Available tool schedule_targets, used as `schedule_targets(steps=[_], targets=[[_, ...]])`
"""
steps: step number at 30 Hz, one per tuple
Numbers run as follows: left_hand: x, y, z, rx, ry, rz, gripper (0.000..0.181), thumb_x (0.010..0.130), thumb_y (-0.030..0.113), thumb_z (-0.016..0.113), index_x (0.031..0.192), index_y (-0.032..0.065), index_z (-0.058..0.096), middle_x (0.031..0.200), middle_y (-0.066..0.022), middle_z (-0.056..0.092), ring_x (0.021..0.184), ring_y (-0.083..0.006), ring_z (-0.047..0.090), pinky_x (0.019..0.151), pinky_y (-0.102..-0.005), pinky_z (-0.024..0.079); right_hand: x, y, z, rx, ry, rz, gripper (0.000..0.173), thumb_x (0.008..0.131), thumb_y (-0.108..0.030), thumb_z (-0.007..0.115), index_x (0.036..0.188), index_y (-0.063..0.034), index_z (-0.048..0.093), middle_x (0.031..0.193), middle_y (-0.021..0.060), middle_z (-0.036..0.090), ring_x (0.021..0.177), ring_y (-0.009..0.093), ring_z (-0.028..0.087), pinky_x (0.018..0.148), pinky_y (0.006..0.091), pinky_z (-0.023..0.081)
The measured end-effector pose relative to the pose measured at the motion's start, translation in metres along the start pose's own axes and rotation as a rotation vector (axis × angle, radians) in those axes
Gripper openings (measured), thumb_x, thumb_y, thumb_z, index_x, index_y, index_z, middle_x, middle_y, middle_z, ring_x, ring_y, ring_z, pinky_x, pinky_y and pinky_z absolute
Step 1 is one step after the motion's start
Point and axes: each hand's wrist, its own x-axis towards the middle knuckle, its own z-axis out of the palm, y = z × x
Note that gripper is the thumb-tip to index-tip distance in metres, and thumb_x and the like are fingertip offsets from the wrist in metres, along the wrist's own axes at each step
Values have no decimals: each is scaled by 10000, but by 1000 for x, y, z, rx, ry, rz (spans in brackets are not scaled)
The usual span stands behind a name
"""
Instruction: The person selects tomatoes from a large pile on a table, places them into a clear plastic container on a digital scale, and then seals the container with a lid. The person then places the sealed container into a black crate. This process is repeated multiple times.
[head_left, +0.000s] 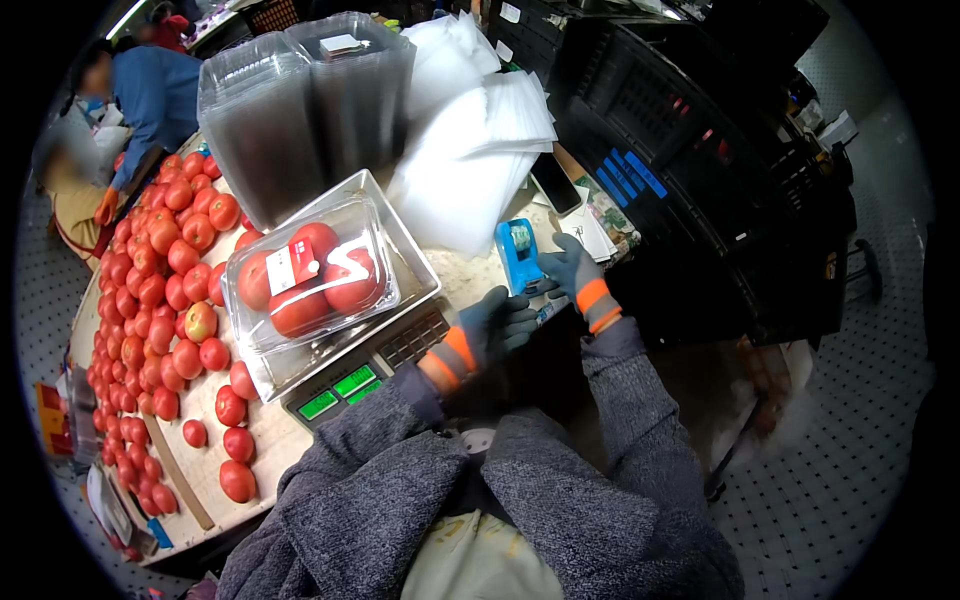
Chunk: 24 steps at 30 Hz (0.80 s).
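Note:
Both of my hands wear grey gloves with orange cuffs. My left hand (499, 324) hovers in front of the scale, fingers spread and holding nothing visible. Beside the blue tape dispenser (517, 251) is my right hand (576, 268), its fingers apart; whether they touch the dispenser is unclear. A closed clear plastic clamshell box (360, 225) rests tilted on the metal tray (409, 262) of a digital scale (367, 360) with lit green displays. Several red tomatoes (300, 313) are inside it, under a red and white label (292, 268) that bears writing.
Loose tomatoes (161, 334) cover the table's left side. Behind the scale stand stacked clear containers (300, 112) and white foam sheets (480, 157). A phone (556, 184) lies near the dispenser. Black crates (675, 142) rise at the right. Another person (154, 94) is at the far left.

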Motion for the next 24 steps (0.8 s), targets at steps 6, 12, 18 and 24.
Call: schedule_targets(steps=[6,12,18,24], targets=[[38,-9,18,-93,136,-34,684,951,621,372,1174,12,588,1113,-157,637,983,-286,623,858,-404,509,30,-5,10,-328,-87,175,512,830,-180,696,1221,66,476,743,107,635,484,157,583,411,283,447],[63,-17,-8,-181,99,7,761,881,678,470,1199,-7,569,1203,-181,604,1107,-320,578,954,-422,461,2,-6,-3,146,-315,99,346,860,-126,641,1141,60,565,755,56,624,513,103,556,412,251,415],[55,-15,1,-187,68,51,438,914,369,616,1103,-25,586,1055,-173,641,961,-279,639,867,-392,516,-123,29,-20,44,-593,481,607,859,-113,644,1392,44,398,826,82,638,535,76,509,444,214,380],[71,-26,10,142,372,125,245,897,137,652,1065,-36,607,977,-133,665,882,-226,657,730,-293,545,-138,83,-9,-14,-507,516,655,815,-154,662,1367,90,406,853,81,625,596,90,520,513,215,417]])
